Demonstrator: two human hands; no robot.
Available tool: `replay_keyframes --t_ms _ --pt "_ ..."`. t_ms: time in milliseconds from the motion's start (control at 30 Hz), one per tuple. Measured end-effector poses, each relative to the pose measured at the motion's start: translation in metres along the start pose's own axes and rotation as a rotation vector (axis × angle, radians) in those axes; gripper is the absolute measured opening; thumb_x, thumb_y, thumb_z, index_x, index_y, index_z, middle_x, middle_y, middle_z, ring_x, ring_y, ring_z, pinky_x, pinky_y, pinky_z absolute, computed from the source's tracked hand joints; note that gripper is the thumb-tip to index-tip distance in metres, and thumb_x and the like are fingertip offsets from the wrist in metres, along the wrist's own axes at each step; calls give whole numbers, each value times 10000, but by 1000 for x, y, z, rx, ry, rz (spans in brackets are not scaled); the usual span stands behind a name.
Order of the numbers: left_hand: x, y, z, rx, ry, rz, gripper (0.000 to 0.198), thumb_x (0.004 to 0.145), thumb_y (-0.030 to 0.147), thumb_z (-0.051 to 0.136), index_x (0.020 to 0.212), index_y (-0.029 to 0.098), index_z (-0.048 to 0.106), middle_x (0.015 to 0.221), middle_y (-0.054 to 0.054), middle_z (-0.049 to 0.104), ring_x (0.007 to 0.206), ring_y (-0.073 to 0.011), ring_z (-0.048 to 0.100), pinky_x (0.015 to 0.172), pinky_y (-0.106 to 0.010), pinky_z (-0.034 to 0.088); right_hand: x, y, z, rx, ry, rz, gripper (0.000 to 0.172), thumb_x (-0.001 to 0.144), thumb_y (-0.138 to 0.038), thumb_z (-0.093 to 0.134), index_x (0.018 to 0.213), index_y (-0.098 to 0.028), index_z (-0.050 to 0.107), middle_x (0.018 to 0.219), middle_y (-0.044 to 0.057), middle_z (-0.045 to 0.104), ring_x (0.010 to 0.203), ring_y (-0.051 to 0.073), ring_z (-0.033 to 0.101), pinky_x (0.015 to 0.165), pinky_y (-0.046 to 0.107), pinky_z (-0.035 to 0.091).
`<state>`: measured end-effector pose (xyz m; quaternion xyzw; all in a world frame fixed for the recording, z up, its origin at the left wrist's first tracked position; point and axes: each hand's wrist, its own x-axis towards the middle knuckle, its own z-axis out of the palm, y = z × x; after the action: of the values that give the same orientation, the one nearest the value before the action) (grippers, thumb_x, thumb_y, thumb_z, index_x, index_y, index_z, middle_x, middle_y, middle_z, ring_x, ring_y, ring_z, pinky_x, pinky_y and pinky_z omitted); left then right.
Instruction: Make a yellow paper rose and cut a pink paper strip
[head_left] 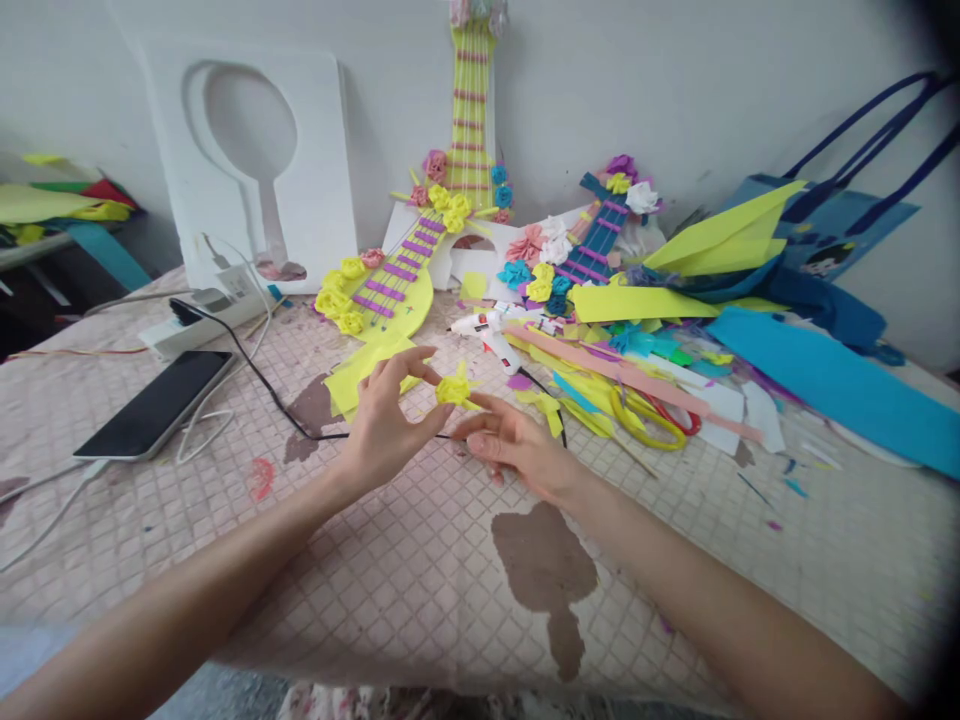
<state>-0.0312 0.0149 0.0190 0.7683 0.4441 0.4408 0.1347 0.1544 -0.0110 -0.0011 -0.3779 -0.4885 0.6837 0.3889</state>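
Observation:
A small yellow crepe paper flower (pixel 454 388) is held above the table between my two hands. My left hand (pixel 394 405) pinches it from the left with thumb and forefinger. From the right, the fingertips of my right hand (pixel 514 440) reach its lower edge; whether they grip it or only touch it I cannot tell. Behind my left hand lie yellow paper sheets (pixel 352 375). A white glue gun (pixel 491 335) rests just beyond the flower. Farther back stands a yellow paper lute (pixel 405 285) with purple strips and paper flowers.
To the left are a black phone (pixel 157 405), a white power strip (pixel 202 315) and cables. Paper scraps and yellow-handled scissors (pixel 649 425) crowd the right, beside blue paper (pixel 840 375). A white foam board (pixel 319 170) with a cut-out leans on the wall.

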Motion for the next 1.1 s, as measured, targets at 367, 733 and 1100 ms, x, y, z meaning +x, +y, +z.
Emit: replay_keyframes --t_ms 367,733,1100 --pt "2 -17 -1 -8 -7 -40 454 759 223 650 1173 224 464 974 -22 629 1102 -234 544 982 -461 361 -12 -35 -32 -52 464 -393 219 841 -411 593 784 -201 571 496 -91 286 419 43 241 376 175 172" --pt "1 -20 0 11 -11 -28 459 756 206 655 1170 220 459 958 -26 632 1074 -232 560 959 -455 384 -32 -78 -94 117 807 -812 215 815 -363 631 707 -218 514 470 -86 328 405 69 267 350 198 205" --pt "-11 2 3 -60 -26 116 527 777 219 650 1242 232 403 989 -41 627 1057 -231 564 960 -434 398 -3 -6 -16 194 56 -16 600 824 -720 311 1149 -264 527 1109 68 596 498 91 462 402 251 415"
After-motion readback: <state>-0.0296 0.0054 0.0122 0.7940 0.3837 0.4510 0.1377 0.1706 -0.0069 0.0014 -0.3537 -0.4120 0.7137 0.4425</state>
